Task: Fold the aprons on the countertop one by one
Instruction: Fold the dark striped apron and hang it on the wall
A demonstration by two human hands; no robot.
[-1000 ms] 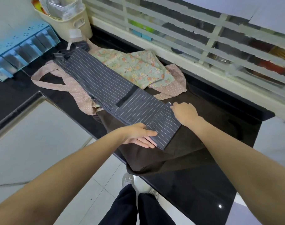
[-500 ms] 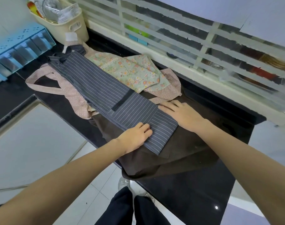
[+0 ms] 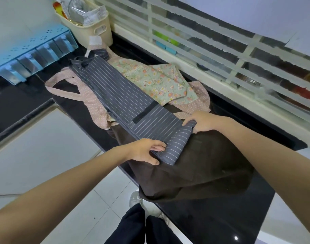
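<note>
A grey striped apron (image 3: 119, 97), folded into a long narrow strip, lies diagonally on the black countertop (image 3: 221, 217). Its near end is folded over. My left hand (image 3: 145, 152) pinches the near corner of that folded end, thumb underneath. My right hand (image 3: 201, 123) grips the far corner of the same end, and the fabric lifts slightly. Under the strip lies a dark brown apron (image 3: 203, 169), part of it hanging over the counter edge. A floral green apron (image 3: 161, 81) with pink dotted trim and straps (image 3: 90, 99) lies behind and beneath the striped one.
A cream basket (image 3: 92, 27) with packets stands at the back left corner. A blue rack of clear drawers (image 3: 27, 55) sits to the left. A louvred window frame (image 3: 221, 55) runs along the back. The counter edge drops to white floor tiles (image 3: 62, 173); my legs stand below.
Half a second ago both hands pressed flat on the folded end of the striped apron. Now they have curled round its two corners and raised the end a little.
</note>
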